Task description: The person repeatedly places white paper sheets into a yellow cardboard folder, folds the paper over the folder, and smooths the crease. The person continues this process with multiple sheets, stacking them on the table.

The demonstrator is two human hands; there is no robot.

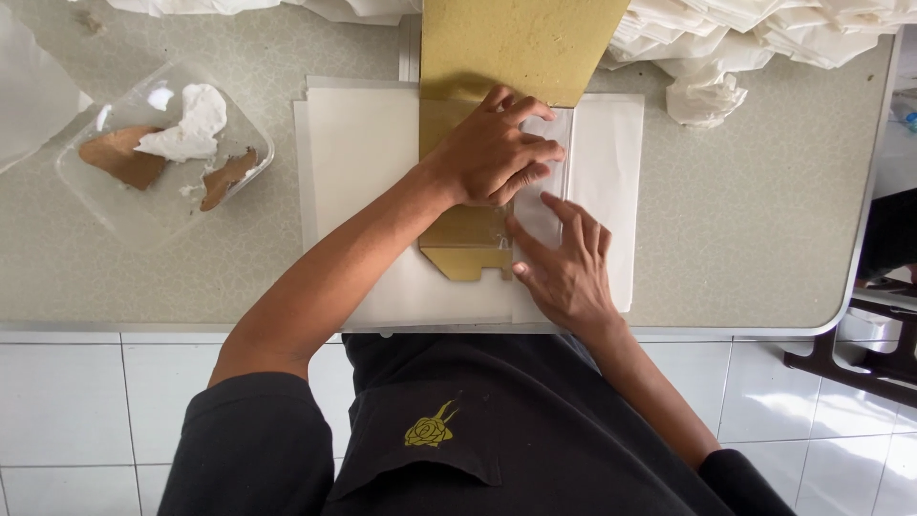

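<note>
A flat gold cardboard box blank [516, 43] lies lengthwise on a stack of white paper sheets [368, 153] at the table's middle. My left hand [492, 148] presses palm-down on the gold card, its fingertips on a narrow white strip [549, 177] laid along the card's right edge. Just below it, my right hand [564, 263] rests flat with fingers spread on the lower part of that strip, beside the card's notched bottom flap [468, 260]. Neither hand grips anything.
A clear plastic tray [95, 186] at the left holds white paste and brown scraps. Crumpled and stacked white paper [755, 33] fills the back right. The grey table's front edge [162, 327] runs above white floor tiles; a dark stool frame [864, 349] stands at the right.
</note>
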